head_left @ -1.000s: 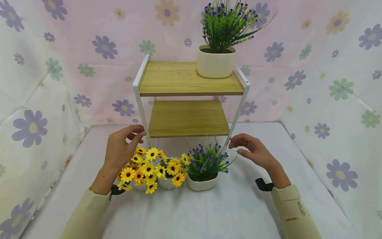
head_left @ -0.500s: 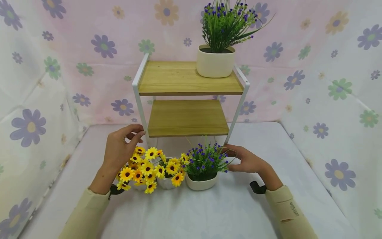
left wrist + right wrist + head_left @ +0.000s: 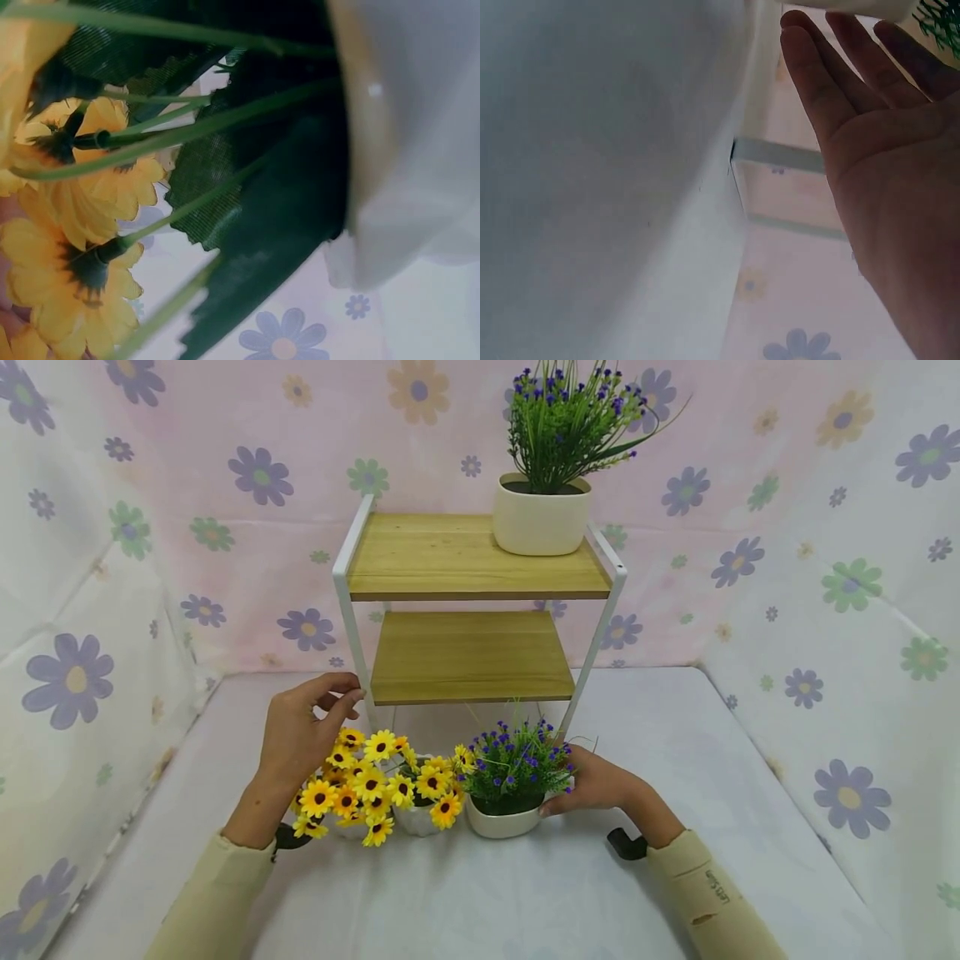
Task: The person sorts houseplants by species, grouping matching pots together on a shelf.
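Note:
A low white oval pot (image 3: 504, 825) of purple flowers (image 3: 517, 764) stands on the table in the head view. My right hand (image 3: 603, 783) is at its right end, thumb by the rim and fingers partly hidden behind the leaves. In the right wrist view those fingers (image 3: 810, 67) reach out nearly straight towards the pot (image 3: 870, 7). My left hand (image 3: 300, 722) hangs loosely bent above the yellow flowers (image 3: 369, 783), fingertips beside the shelf's left front post. Yellow blooms (image 3: 71, 281) and a white pot (image 3: 412, 150) fill much of the left wrist view.
Behind the pots stands a two-tier shelf with wooden boards (image 3: 472, 656) and a white frame (image 3: 352, 635). A larger white pot (image 3: 542, 522) of purple flowers sits on the top board's right side. A white cloth (image 3: 450, 902) covers the table; flowered fabric hangs around it.
My right hand has moved left and down from beside the shelf's right post to the purple flower pot's right end. The left hand and the pots have stayed put.

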Available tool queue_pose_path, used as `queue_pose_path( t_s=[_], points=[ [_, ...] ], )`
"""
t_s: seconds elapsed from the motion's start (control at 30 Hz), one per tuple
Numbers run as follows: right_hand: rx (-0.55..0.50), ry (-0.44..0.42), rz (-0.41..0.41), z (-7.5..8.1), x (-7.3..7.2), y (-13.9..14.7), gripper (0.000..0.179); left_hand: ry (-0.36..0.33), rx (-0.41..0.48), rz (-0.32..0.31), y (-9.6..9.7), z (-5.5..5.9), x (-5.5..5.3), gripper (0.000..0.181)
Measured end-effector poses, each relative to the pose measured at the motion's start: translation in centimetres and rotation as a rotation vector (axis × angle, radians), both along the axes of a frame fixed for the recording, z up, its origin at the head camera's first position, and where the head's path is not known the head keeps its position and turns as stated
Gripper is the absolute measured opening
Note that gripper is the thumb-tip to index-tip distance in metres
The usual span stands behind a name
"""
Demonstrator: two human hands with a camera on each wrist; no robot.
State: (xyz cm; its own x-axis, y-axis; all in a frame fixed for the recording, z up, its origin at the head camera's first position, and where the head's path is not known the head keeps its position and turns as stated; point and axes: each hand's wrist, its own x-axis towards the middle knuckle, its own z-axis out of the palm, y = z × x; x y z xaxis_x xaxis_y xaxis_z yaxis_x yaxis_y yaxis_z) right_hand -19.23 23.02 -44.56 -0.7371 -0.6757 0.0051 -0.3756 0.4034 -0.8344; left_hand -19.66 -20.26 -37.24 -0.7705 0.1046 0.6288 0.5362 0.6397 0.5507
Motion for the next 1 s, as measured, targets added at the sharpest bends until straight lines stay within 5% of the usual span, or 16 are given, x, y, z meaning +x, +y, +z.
queue_pose_path(
  t_s=[0.3,1.0],
  points=[
    [-0.044,0.045,0.108,-0.7,0.2,-1.1,0.089,-0.002,-0.004,0.010,-0.1,-0.1,0.0,0.015],
    [0.024,0.184,0.093,0.4,0.6,-0.7,0.083,-0.012,0.005,0.012,0.0,-0.1,0.0,0.016]
  ],
)
